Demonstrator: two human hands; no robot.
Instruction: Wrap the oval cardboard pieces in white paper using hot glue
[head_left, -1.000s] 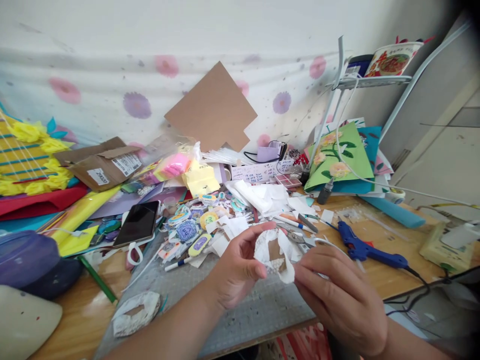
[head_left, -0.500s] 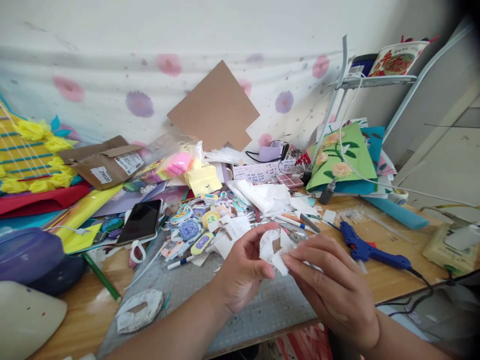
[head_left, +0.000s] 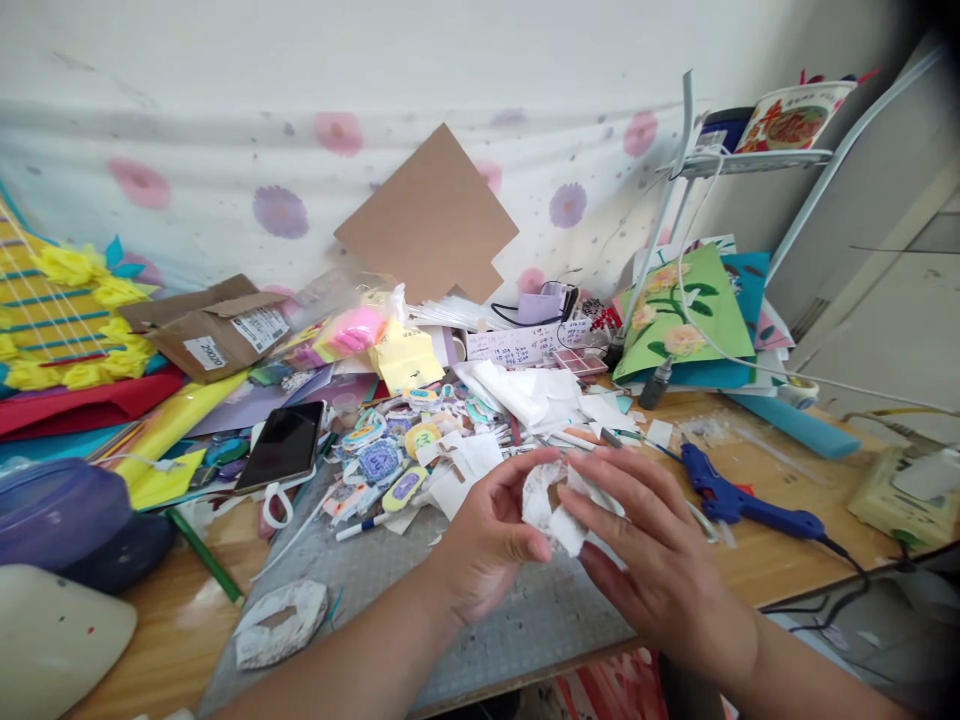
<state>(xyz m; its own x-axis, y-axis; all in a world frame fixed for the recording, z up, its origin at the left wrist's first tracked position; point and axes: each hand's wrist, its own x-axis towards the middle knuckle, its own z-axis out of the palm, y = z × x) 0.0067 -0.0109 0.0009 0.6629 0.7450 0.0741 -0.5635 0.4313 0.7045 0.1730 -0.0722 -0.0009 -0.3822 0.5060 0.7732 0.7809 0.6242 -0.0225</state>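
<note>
My left hand (head_left: 491, 535) grips the left side of a white papery ring (head_left: 541, 500), its thumb in front and its fingers curled behind. The ring is held up above the front of the grey cutting mat (head_left: 517, 640). My right hand (head_left: 637, 530) lies against the ring's right side, with its fingers stretched across the surface and spread a little. A tan patch shows through the ring's middle. Another white ring (head_left: 281, 622) lies flat on the mat at the lower left.
A blue glue gun (head_left: 739, 505) lies right of my right hand. Small coloured paper pieces (head_left: 379, 460) and white scraps are heaped behind the mat. A black phone (head_left: 281, 445), a green pencil (head_left: 202, 555) and a purple bowl (head_left: 60, 510) are at the left.
My right hand's fingers have lifted and spread, moving from a pinch at the ring's lower edge to lie flatter over its right side. My left hand has stayed nearly in place.
</note>
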